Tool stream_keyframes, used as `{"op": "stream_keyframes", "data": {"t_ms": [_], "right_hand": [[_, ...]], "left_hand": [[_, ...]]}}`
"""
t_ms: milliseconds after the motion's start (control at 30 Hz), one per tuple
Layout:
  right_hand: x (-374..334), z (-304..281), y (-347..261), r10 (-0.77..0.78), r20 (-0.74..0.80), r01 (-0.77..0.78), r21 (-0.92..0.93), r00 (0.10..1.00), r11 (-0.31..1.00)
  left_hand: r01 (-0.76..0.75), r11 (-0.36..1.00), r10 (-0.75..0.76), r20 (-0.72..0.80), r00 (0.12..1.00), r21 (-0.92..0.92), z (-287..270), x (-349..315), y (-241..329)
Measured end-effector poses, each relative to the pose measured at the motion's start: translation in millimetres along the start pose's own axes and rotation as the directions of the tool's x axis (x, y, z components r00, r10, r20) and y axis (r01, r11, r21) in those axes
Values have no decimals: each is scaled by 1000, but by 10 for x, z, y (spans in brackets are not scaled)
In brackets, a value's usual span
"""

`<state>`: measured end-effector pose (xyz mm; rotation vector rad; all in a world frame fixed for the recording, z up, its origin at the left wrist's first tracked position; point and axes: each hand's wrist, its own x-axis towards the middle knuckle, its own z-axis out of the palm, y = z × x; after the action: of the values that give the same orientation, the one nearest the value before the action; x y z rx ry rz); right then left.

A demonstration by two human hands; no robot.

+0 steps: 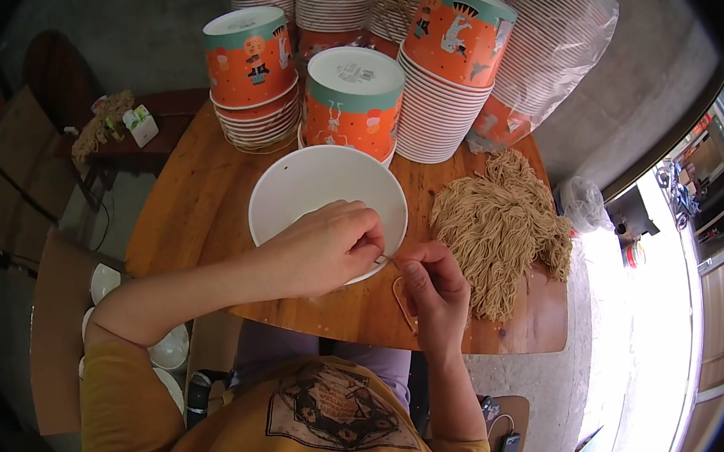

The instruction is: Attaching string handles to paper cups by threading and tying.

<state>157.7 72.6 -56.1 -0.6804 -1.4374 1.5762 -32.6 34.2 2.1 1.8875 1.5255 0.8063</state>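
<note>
The left hand (pixel 321 248) reaches across from the left, fingers curled and pinched, resting over the near rim of a white bowl (pixel 307 188). The right hand (pixel 432 284) is raised just right of it, thumb and fingers pressed together; both pinch a thin strand (pixel 391 260) between them. A heap of noodles (pixel 500 227) lies just right of the hands. All sit on a round wooden table (pixel 196 197), with stacks of orange paper cups (pixel 351 102) at its far side before a grey concrete wall.

A small food stall or noodle shop. Stacked paper bowls (pixel 440 90) crowd the wooden tabletop (pixel 196 197). Raw noodles (pixel 500 231) lie heaped there
</note>
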Motion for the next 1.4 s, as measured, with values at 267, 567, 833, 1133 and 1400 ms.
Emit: {"op": "stream_keyframes", "data": {"t_ms": [267,567,833,1133,1400], "right_hand": [[58,85,-127,-341,94,318,-647,935,693],[-9,63,-219,-349,192,360,-774,917,521],[-22,-7,-238,-190,124,221,-711,974,667],[121,-186,-703,-173,309,351,-752,935,557],[515,190,-509,-161,538,532,-659,827,532]], "left_hand": [[28,997,-28,-3,1000,-72,22,-7,19],[-203,961,218,-62,974,189,74,-51,-43],[-162,960,195,-131,972,228,50,-52,-69],[-317,902,318,46,947,294,-43,-419,-1],[-306,778,412,-78,908,549,-176,-678,-104]]}}
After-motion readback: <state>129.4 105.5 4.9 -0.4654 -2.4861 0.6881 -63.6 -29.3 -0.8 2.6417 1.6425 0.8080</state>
